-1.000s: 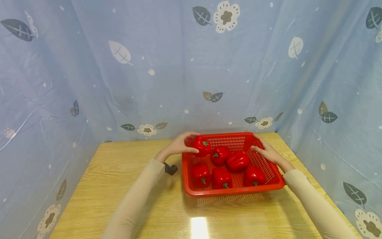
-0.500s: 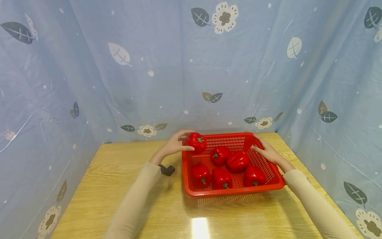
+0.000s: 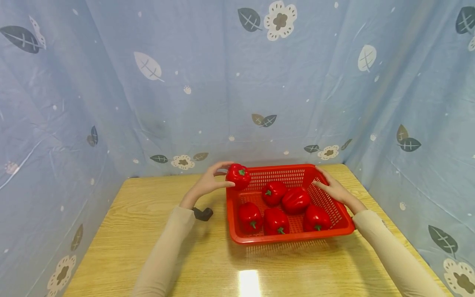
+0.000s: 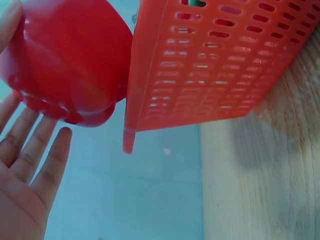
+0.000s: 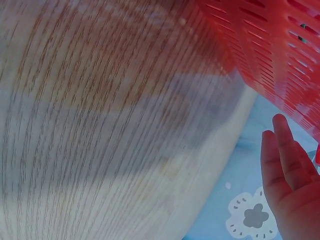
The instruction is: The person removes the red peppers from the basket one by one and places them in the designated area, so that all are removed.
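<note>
In the head view, my left hand holds a red bell pepper between thumb and fingers, above the back left corner of a red plastic basket. The left wrist view shows that bell pepper just beyond the basket's rim, with the fingers spread beneath it. Across the basket, my right hand straddles the right rim, thumb on the inner side and fingers outside. Several more bell peppers with green stems lie in the basket.
The basket stands on a light wooden table. A black object shows beside the left wrist; it seems worn there. Blue patterned curtains enclose the table's back and sides.
My left hand has moved left and slightly up with the bell pepper, carrying it from inside the basket to its left edge. The right hand has stayed at the rim.
</note>
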`<state>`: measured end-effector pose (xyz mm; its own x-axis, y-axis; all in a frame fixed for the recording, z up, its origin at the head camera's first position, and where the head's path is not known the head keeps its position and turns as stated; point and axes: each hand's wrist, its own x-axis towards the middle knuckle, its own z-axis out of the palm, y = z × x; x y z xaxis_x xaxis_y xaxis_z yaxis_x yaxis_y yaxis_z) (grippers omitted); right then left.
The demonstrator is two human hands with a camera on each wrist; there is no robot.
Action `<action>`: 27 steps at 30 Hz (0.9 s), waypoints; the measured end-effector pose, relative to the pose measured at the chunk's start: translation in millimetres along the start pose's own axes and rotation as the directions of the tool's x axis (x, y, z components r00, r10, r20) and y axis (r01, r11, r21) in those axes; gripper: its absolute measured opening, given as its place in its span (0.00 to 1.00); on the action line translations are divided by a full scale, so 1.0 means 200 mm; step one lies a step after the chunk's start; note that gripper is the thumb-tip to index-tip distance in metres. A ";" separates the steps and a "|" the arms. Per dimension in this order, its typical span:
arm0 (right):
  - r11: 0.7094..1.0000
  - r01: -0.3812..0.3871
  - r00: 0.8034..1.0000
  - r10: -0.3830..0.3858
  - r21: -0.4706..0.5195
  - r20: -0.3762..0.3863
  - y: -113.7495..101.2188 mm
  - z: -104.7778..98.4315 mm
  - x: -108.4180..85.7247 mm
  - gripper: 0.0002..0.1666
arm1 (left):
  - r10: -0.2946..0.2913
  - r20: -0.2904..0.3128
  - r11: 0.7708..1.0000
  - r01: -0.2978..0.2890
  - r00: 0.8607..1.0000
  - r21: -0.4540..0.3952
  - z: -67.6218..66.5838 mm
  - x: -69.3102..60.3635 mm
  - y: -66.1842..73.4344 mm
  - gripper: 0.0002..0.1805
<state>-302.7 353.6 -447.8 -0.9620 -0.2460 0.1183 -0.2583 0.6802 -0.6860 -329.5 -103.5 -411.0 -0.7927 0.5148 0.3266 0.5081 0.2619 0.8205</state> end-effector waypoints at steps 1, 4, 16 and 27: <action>1.000 -0.001 1.000 0.001 -0.001 0.001 0.00 0.00 0.00 0.43 | 0.006 -0.004 1.000 -0.006 1.000 -0.003 0.00 0.00 0.00 0.38; 1.000 0.004 1.000 -0.004 -0.004 -0.001 -0.01 0.00 0.00 0.43 | 0.014 -0.013 1.000 -0.015 1.000 -0.011 -0.01 -0.01 -0.01 0.38; 1.000 -0.010 1.000 0.010 0.013 0.004 0.01 0.00 0.01 0.43 | -0.017 -0.049 1.000 0.017 0.999 -0.010 -0.06 -0.07 0.00 0.37; 1.000 -0.004 1.000 0.004 0.017 0.001 0.01 0.00 0.00 0.42 | -0.050 -0.091 0.999 0.048 0.995 -0.023 -0.10 -0.13 -0.02 0.37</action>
<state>-302.6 354.9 -448.8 -0.9629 -0.2440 0.1155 -0.2534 0.6692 -0.6986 -317.6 -134.4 -412.3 -0.8446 0.4244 0.3264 0.4615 0.2680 0.8457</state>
